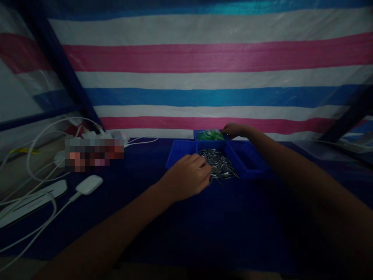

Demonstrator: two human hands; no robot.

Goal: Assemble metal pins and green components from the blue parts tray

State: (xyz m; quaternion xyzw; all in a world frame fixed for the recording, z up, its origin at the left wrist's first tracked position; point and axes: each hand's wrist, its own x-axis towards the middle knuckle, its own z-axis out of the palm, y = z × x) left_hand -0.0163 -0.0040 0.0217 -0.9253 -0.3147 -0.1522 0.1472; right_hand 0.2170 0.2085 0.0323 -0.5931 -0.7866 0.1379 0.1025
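A blue tray (177, 152) with several compartments sits on the dark blue table. Its middle compartment holds a heap of small silver metal pins (219, 163). My left hand (188, 175) rests at the heap's left edge, fingers curled down into the pins; what they pinch is hidden. Behind it, a far compartment holds small green pieces (209, 135). My right hand (234, 130) reaches to that compartment's right edge, fingers bent toward the green pieces; anything between them is hidden.
White cables (35, 171), a white charger block (89, 184) and a flat white device (32, 202) lie at the left. A striped pink, white and blue tarp (204, 77) hangs behind the table. The tray's right compartment (250, 160) looks dark.
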